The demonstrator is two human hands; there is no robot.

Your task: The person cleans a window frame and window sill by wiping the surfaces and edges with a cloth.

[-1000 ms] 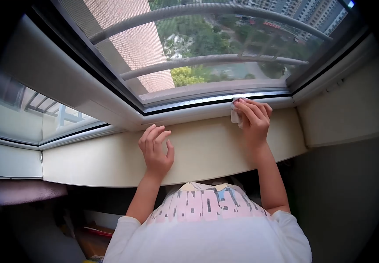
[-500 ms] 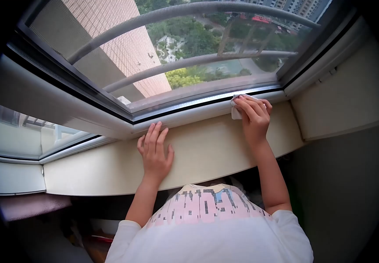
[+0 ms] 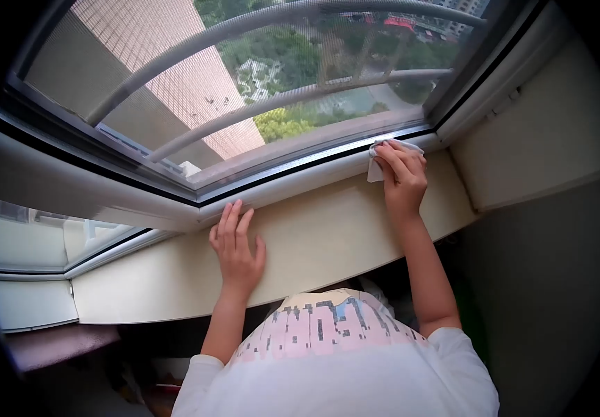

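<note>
My right hand [image 3: 404,177] pinches a white cloth or tissue [image 3: 376,165] against the lower window frame [image 3: 314,175], close to its right corner. Part of the white piece hangs below my fingers and part shows above them. My left hand [image 3: 237,247] holds nothing; its fingers are apart and its palm faces down on the cream windowsill [image 3: 314,233], with the fingertips at the lower edge of the frame.
Behind the frame is a window with a mesh screen and curved grey rails [image 3: 258,108]. A second pane [image 3: 29,236] stands at the left. A pale side wall [image 3: 536,132] bounds the sill on the right. A pinkish padded surface [image 3: 64,344] lies lower left.
The view has turned, so the window and sill appear tilted and shifted left. My left hand has straightened its fingers and come down onto the sill. My right hand keeps hold of the white piece.
</note>
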